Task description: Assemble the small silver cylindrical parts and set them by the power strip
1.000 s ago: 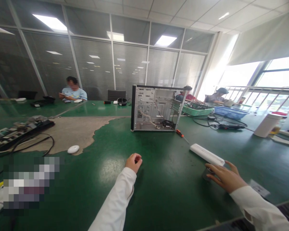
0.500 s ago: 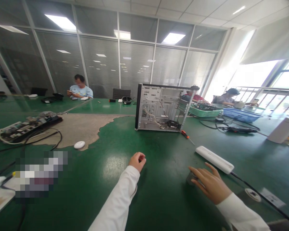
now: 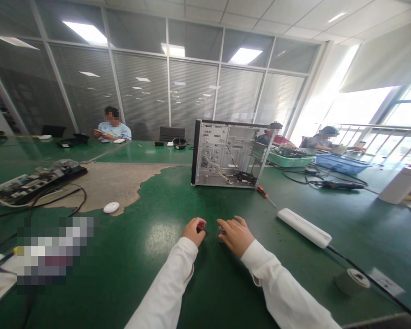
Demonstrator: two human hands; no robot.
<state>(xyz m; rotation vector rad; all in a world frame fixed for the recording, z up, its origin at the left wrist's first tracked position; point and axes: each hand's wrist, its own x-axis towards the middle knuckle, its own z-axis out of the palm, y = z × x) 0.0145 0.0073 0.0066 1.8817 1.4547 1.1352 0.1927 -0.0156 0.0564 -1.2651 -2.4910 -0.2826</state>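
My left hand (image 3: pixel 194 231) rests low over the green table (image 3: pixel 150 283), its fingers curled toward the thumb; anything inside the curl is hidden. Close to its right is my right hand (image 3: pixel 237 235), with thumb and fingers around a small greyish object (image 3: pixel 221 231). Most of that object is covered, so its kind is unclear. Beyond both hands stands an opened computer case (image 3: pixel 231 155), its bare metal inside and loose cables showing. A screwdriver (image 3: pixel 261 192) with an orange-and-black handle lies by the case's lower right corner.
To the right are a white power strip (image 3: pixel 304 227), a grey roll (image 3: pixel 352 281), a green basket (image 3: pixel 291 160) and a blue basket (image 3: pixel 342 164). On the left lie a white round disc (image 3: pixel 111 208) and a dark electronic assembly (image 3: pixel 37 183). Several people sit farther off.
My right hand has moved left with the small greyish object, from near the power strip to beside my left hand. My left hand has hardly moved.
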